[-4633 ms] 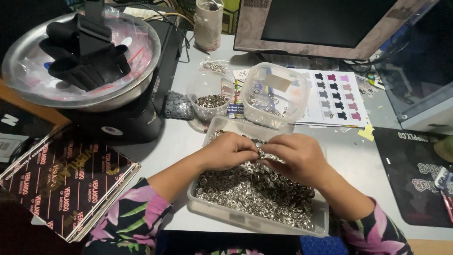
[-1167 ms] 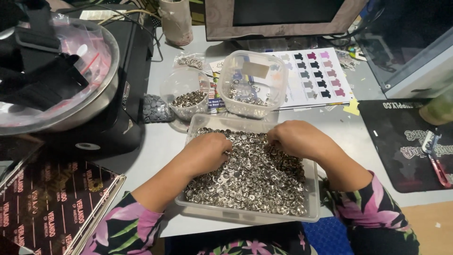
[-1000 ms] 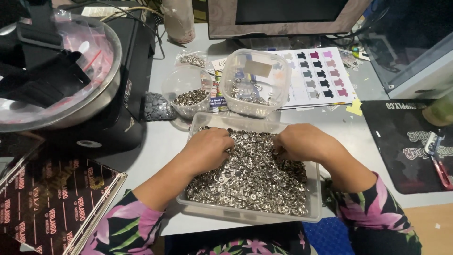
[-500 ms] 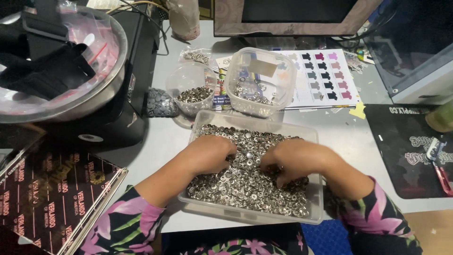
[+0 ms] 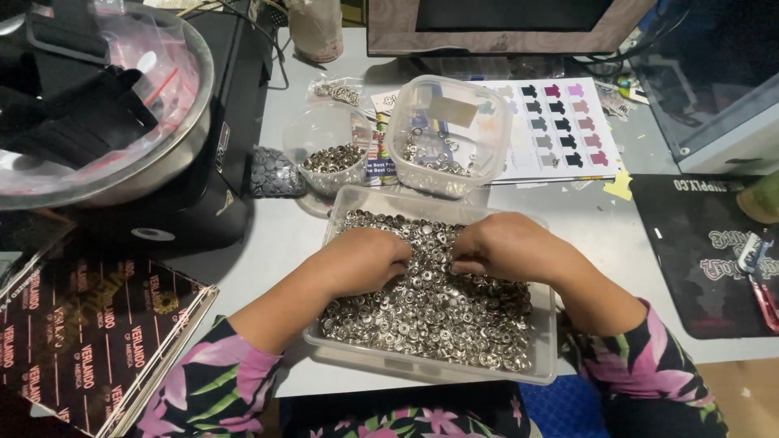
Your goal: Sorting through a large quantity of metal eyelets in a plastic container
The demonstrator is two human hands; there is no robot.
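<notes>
Nearest the camera, two forearms in dark floral sleeves (image 5: 219,389) are reaching forward over the edge of a grey table (image 5: 276,243). Just past them a clear rectangular plastic tub (image 5: 422,369) is sitting on the table, filled with a heap of small silver metal rings (image 5: 438,312). The left hand (image 5: 365,259) is resting knuckles-up on the left part of the heap, its fingers curled down into the rings; whether it is pinching any of them cannot be told. The right hand (image 5: 503,247) is lying on the right part of the heap, close to the left hand but not touching it, its fingers bent and drawn together with the tips down among the rings; what they are gripping, if anything, is hidden. To the left of the tub a dark printed box (image 5: 81,341) is lying at the table's corner. Beyond the tub, a small round clear cup (image 5: 329,154) is holding more silver rings, and just beside it to the right a clear square container (image 5: 446,134) is holding a thinner scatter of them. Behind that container a printed sheet of small coloured shirt shapes (image 5: 568,130) is lying flat. Far left, a large metal bowl (image 5: 105,105) with dark objects inside is sitting on a black machine (image 5: 211,195).
</notes>
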